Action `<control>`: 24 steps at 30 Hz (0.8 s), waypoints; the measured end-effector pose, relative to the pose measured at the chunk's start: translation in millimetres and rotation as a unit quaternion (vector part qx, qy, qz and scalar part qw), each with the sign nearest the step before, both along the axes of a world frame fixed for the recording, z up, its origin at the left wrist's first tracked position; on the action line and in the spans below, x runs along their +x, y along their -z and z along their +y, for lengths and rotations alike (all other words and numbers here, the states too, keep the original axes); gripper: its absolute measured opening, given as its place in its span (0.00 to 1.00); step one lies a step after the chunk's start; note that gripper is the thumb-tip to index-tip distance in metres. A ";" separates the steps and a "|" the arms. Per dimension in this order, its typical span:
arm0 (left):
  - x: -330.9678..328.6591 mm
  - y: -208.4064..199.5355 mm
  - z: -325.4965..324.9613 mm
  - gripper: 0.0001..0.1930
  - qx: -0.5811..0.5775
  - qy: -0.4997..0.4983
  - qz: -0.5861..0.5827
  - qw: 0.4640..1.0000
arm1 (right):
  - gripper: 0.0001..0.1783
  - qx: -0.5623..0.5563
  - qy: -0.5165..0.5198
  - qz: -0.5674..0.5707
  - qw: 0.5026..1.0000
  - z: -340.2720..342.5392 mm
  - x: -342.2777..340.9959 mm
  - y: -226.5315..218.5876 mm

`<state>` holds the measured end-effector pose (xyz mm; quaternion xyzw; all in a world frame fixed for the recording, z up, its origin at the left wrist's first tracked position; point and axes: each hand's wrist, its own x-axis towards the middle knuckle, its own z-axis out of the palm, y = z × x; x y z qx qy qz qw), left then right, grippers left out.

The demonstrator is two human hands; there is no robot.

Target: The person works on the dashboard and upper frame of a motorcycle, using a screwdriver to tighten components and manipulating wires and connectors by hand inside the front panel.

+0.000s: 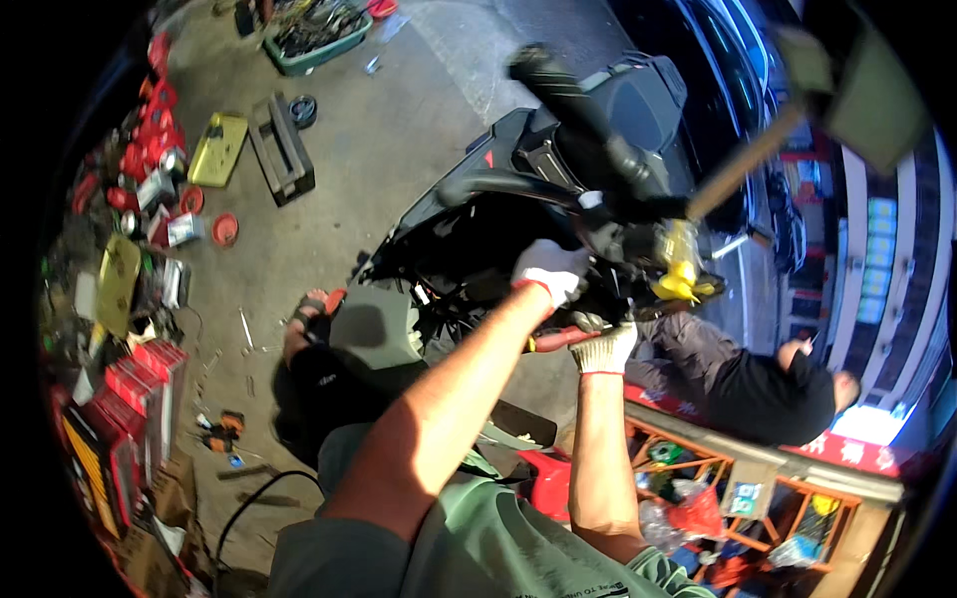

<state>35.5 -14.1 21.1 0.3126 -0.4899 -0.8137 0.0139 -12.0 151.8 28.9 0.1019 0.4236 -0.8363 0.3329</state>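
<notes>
On my feed the dark scooter [543, 149] fills the middle, right beneath the person's two hands; its body is black and charcoal, with a small red triangle [489, 158] on one panel, a thick black handlebar grip [573, 110] jutting toward the top, and an open cavity where dark wires [434, 317] lie bare beside a grey panel [374, 324]; a bright yellow piece [680, 284] sits near the handlebar; the white-gloved right hand [604, 351] is closed around a red-handled tool [560, 341], whose working end I can't trace; the white-gloved left hand [551, 271] reaches over the cavity, but its fingertips are lost among the dark parts, so I cannot tell whether they pinch anything; deep shadow swallows much of the opening, the handlebar grip is blurred, and the greenish flat shape [882, 105] at the upper right is too smeared for me to name.
</notes>
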 end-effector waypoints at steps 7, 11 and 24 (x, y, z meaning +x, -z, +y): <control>7.6 -29.8 -26.1 0.27 -0.155 0.173 0.031 0.972 | 0.07 0.039 0.106 -0.033 0.993 -3.0 2.8 -2.3; -11.7 24.3 -32.3 0.22 -0.199 0.224 -0.028 0.954 | 0.10 0.032 0.128 -0.033 0.991 -12.3 10.1 -7.9; -15.1 19.9 -32.0 0.16 -0.059 0.238 -0.039 0.969 | 0.15 0.062 0.192 -0.034 0.979 -9.9 8.1 0.0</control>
